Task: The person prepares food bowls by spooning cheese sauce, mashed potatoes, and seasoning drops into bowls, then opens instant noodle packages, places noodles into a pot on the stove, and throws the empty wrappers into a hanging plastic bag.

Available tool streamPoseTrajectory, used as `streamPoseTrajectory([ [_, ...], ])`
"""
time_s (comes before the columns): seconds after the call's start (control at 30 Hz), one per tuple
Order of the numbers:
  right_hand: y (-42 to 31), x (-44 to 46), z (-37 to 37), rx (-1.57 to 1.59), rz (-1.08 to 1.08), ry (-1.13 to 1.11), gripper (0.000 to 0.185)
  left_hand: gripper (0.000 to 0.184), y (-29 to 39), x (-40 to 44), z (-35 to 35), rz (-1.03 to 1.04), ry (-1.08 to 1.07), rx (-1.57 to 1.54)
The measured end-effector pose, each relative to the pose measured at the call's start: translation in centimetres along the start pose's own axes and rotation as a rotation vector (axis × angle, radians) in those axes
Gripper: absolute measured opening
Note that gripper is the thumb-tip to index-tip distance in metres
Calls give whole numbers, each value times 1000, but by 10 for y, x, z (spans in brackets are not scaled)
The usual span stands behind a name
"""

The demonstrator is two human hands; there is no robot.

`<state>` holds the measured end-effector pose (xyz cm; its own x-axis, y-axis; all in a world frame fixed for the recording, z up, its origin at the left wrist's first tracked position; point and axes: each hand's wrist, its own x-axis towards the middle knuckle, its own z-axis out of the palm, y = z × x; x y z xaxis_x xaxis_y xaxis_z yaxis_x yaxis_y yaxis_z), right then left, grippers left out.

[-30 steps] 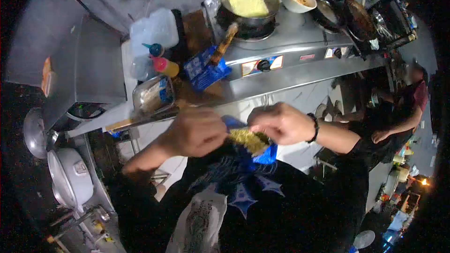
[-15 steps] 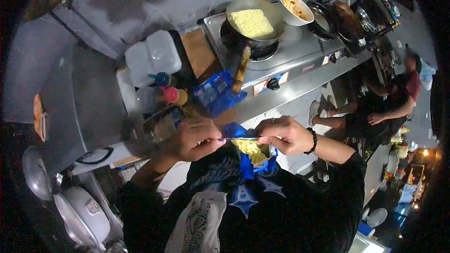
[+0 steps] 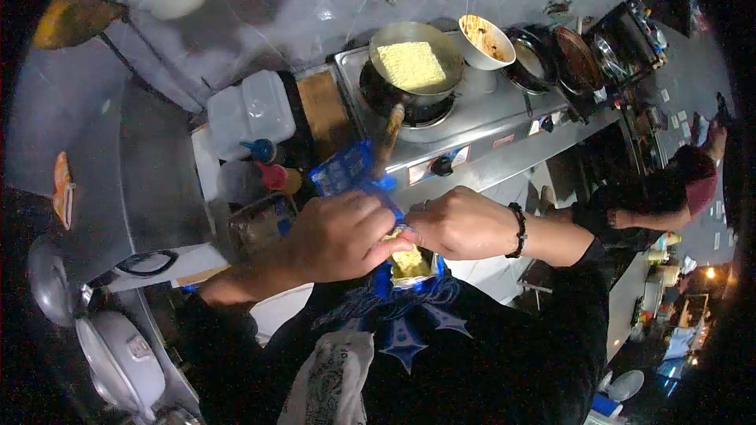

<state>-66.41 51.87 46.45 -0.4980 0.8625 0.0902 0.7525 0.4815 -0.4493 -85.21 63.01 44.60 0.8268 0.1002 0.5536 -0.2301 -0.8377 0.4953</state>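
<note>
My left hand [image 3: 342,236] and my right hand [image 3: 465,224] are close together in front of my chest, both closed with fingertips pinched. Between and below them is a torn blue instant noodle packet [image 3: 382,279], its edge gripped by the fingers. A pale yellow noodle block [image 3: 409,264] shows in its opening. My fingers partly hide the packet's upper side. Beyond my hands, another noodle block [image 3: 411,64] sits in a pan [image 3: 450,51] on the stove.
The pan's wooden handle [image 3: 389,138] points toward me over the stove [image 3: 480,122]. A blue wrapper [image 3: 343,169] lies left of it, near squeeze bottles and a clear plastic container [image 3: 264,102]. A sauce-stained bowl [image 3: 487,42] stands right of the pan. Another person [image 3: 681,193] is at far right.
My hands have drawn together; the thin strip stretched between them before is now covered by my fingers. The view has shifted slightly, and the person at right has changed posture.
</note>
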Motion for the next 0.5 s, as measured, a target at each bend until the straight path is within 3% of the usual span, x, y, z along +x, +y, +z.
streamPoseTrajectory([
  [0.03, 3, -3, -6, -3, -8, -1, 28, 18, 0, 3, 1, 110, -94, 146],
  [0.07, 9, -6, -16, 35, -39, -55, 27, 23, 5, 5, 2, 103, -39, 188],
  [0.17, 25, -19, -34, 175, -113, -96, 27, 24, 4, 12, -10, 59, -17, 83],
  [0.3, 50, -42, -44, 544, -82, -86, 29, 19, 16, 11, -23, -338, 45, -99],
  [0.37, 56, -49, -40, 612, -20, -142, 32, 18, 22, 16, -17, -355, 78, -93],
  [0.43, 55, -54, -37, 722, 67, -126, 33, 19, 24, 14, -6, -594, 124, -230],
  [0.47, 60, -57, -31, 791, 100, -69, 32, 19, 20, 8, 4, -595, 126, -226],
  [0.5, 65, -60, -25, 859, 135, -11, 32, 22, 9, -2, 21, -599, 255, -497],
])
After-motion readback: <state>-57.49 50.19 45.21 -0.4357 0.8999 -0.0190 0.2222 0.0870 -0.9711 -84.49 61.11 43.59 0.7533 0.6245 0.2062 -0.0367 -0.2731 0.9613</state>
